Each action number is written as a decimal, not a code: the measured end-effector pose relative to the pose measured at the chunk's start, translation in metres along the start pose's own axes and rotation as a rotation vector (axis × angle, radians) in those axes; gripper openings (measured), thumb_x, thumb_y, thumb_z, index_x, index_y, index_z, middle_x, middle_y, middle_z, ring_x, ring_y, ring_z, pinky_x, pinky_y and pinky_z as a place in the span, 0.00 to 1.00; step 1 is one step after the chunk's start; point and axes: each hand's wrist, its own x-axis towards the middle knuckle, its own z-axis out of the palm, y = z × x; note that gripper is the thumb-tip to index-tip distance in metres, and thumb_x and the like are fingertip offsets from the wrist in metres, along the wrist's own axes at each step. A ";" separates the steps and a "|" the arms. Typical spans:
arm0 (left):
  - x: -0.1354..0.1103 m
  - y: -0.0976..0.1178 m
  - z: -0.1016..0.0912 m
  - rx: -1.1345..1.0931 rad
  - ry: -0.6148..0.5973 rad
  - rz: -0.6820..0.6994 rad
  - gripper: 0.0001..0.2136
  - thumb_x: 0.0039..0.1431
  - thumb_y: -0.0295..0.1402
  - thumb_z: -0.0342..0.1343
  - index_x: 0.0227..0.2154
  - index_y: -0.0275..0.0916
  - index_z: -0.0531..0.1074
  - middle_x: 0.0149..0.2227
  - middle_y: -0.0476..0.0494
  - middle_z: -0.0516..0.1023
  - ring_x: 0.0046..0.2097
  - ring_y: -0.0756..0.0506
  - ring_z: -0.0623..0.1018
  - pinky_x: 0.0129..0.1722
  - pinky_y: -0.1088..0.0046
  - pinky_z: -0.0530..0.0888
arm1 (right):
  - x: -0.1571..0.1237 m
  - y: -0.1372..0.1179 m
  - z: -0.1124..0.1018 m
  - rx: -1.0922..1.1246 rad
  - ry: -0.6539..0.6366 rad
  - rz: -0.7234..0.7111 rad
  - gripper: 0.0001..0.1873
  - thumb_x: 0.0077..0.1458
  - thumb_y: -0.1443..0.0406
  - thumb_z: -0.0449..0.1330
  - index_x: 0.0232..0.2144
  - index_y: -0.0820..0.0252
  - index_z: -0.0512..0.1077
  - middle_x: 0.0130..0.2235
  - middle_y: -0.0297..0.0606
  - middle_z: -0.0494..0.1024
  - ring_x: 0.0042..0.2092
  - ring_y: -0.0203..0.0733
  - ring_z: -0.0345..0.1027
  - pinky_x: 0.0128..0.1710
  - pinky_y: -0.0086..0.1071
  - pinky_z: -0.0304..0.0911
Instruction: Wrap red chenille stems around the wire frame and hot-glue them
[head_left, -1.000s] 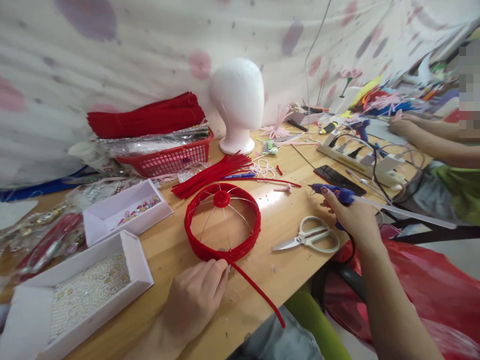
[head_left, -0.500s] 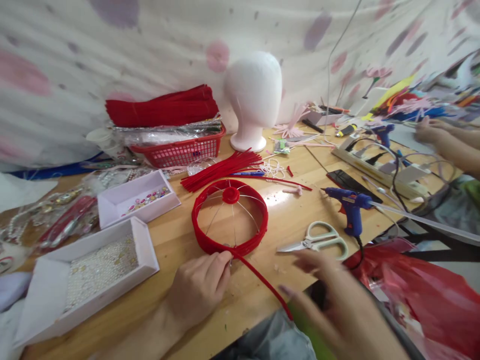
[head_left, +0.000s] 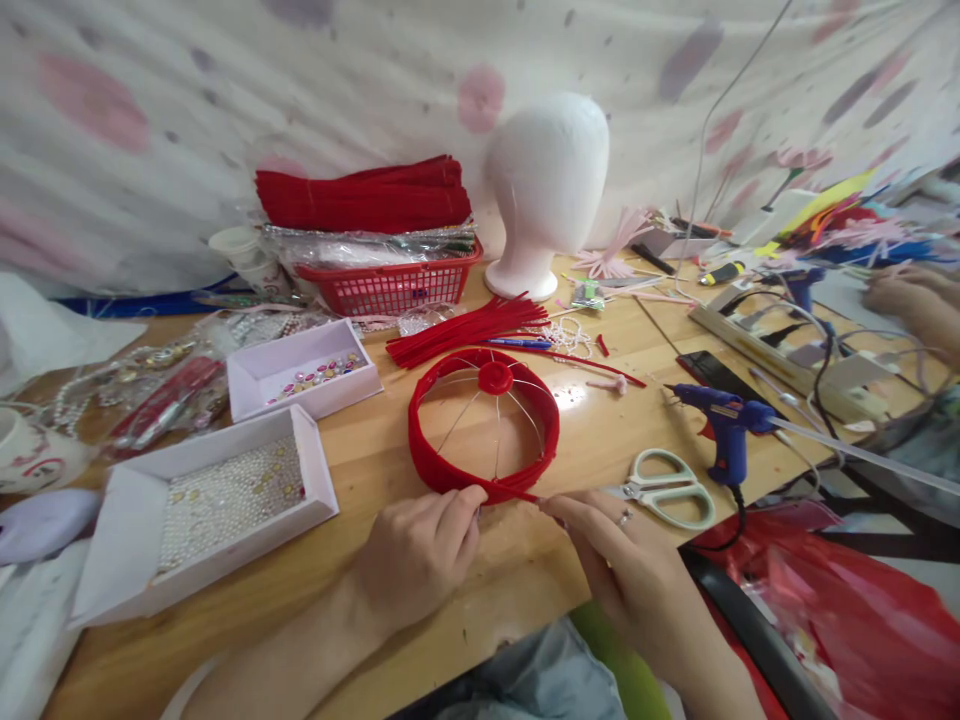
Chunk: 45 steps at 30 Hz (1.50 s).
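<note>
A round frame wrapped in red pipe cleaner [head_left: 427,458] stands on the wooden table, with thin wires arching up to a red disc [head_left: 495,378] at its crown. My left hand [head_left: 424,545] pinches the near rim of this frame. At the rim's right front, the fingers of my right hand [head_left: 619,555] are closed on a red pipe cleaner [head_left: 517,492] that runs from the left fingertips along the band. Scissors with pale green handles [head_left: 667,488] lie just beyond my right hand, their blades partly hidden by it.
Two white boxes hold gems [head_left: 304,398] and pearl beads [head_left: 225,515] at left. Behind are a red basket [head_left: 397,290], loose red pipe cleaners [head_left: 465,330] and a white foam head [head_left: 551,170]. A blue glue gun [head_left: 724,420] and a power strip [head_left: 780,350] are at right, near another person's hand [head_left: 911,295].
My right hand has moved left and up to the rim and grasped the pipe cleaner, whose free end hung toward the table edge. The camera view has shifted slightly left.
</note>
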 end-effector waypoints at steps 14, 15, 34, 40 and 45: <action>-0.001 0.000 0.000 0.001 0.008 0.027 0.07 0.66 0.23 0.46 0.42 0.36 0.68 0.25 0.52 0.78 0.22 0.48 0.78 0.21 0.72 0.71 | 0.021 0.026 -0.008 -0.027 -0.046 -0.057 0.18 0.63 0.76 0.49 0.46 0.56 0.74 0.44 0.43 0.79 0.39 0.39 0.76 0.33 0.30 0.69; -0.001 0.001 0.000 -0.003 0.030 0.011 0.07 0.65 0.23 0.47 0.41 0.36 0.67 0.25 0.52 0.79 0.22 0.49 0.79 0.21 0.73 0.71 | 0.022 0.027 -0.009 -0.020 -0.044 -0.062 0.19 0.62 0.77 0.49 0.46 0.56 0.74 0.44 0.43 0.78 0.39 0.39 0.76 0.33 0.29 0.69; -0.005 -0.006 0.004 0.217 0.011 -0.004 0.10 0.73 0.28 0.44 0.49 0.31 0.68 0.27 0.50 0.81 0.22 0.49 0.79 0.18 0.73 0.66 | 0.026 0.045 -0.012 -0.015 0.033 -0.141 0.21 0.59 0.80 0.51 0.45 0.56 0.74 0.43 0.40 0.75 0.40 0.36 0.73 0.33 0.25 0.70; -0.005 -0.007 0.002 0.248 0.006 0.015 0.10 0.72 0.26 0.44 0.49 0.31 0.68 0.27 0.50 0.81 0.23 0.49 0.79 0.20 0.73 0.68 | 0.030 0.053 -0.010 -0.027 -0.004 -0.040 0.18 0.63 0.76 0.51 0.52 0.56 0.68 0.44 0.41 0.78 0.40 0.40 0.75 0.36 0.30 0.70; -0.004 -0.006 0.002 0.286 0.012 0.035 0.11 0.71 0.24 0.44 0.49 0.31 0.69 0.25 0.50 0.80 0.22 0.48 0.79 0.19 0.72 0.68 | 0.030 0.061 -0.011 -0.052 -0.039 -0.081 0.27 0.58 0.80 0.48 0.55 0.54 0.69 0.47 0.43 0.76 0.44 0.42 0.74 0.38 0.33 0.70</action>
